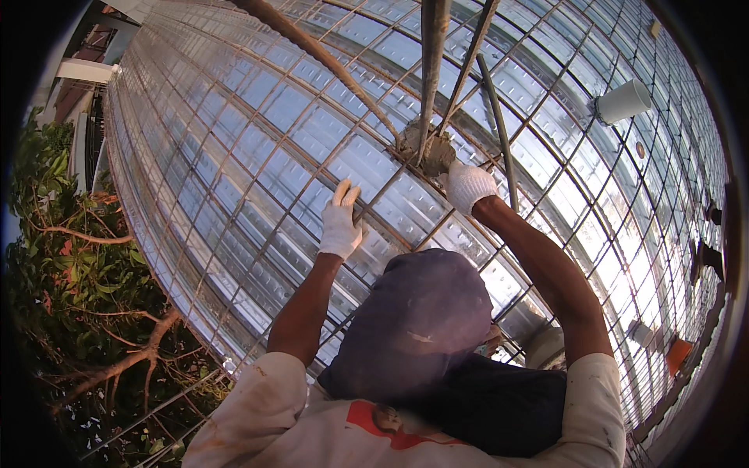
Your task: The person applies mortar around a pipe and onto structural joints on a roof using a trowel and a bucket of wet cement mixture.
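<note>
Neither of my own hands is in view. A co-worker in a dark cap (421,312) and a pale printed shirt (328,429) is bent over a rebar mesh (257,168) above shiny ribbed metal decking (355,160). The co-worker's gloved right hand (470,187) touches a rough grey-brown clump (437,154); whether it grips anything there is hidden. Several long rods (431,70) converge at that clump. The co-worker's gloved left hand (341,222) rests on the mesh, fingers stretched out.
A pale pipe stub (628,101) sticks up through the mesh at the upper right. An orange object (679,355) lies near the right edge. Beyond the deck's left edge are leafy branches (148,351) and part of a building (86,72). A dark bar (499,132) leans beside the rods.
</note>
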Available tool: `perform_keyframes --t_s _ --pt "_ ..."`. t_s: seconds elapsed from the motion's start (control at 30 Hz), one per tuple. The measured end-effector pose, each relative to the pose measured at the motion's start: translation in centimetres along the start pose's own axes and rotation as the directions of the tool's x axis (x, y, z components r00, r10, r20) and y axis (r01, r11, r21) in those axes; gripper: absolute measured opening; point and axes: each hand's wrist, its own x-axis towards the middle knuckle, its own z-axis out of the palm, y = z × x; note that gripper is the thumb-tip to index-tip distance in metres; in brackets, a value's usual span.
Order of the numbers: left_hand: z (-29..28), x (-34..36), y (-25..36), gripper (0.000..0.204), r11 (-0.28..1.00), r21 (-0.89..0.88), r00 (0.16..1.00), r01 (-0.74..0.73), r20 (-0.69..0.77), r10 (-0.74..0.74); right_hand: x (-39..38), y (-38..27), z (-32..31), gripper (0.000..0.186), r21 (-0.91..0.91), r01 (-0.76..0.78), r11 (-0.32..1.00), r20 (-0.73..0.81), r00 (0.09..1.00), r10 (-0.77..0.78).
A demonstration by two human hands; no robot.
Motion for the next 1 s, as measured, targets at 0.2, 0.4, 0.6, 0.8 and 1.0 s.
perform_keyframes --t_s 0.2,0.4,0.6,0.8,1.0 --pt "0.1 -0.7 -1.3 0.075 0.998 0.032 0.997 -0.048 -0.058 0.05 -2.6 -0.5 -3.2 0.031 -0.226 0.121 0.966 0.172 0.982 -0.083" --pt "0.0 -0.2 -0.4 0.077 0.999 0.046 1.0 -0.008 -0.021 0.009 -1.6 1.6 -1.0 0.031 -0.254 0.155 0.955 0.088 0.987 -0.137" --pt "0.1 -0.2 -0.2 0.078 0.999 0.042 0.999 -0.015 -0.027 0.016 -1.8 3.5 -0.9 0.031 -0.237 0.119 0.964 0.139 0.986 -0.087" --pt "0.0 -1.0 -1.3 0.078 0.998 0.015 0.996 -0.056 -0.062 0.057 -6.5 2.3 -7.5 0.035 -0.23 0.064 0.971 0.29 0.957 0.006" --pt "0.3 -0.1 -1.5 0.08 0.989 0.036 0.986 -0.14 -0.082 0.143 -24.6 8.2 -9.8 0.032 0.173 -0.208 0.963 -0.181 0.954 0.238"
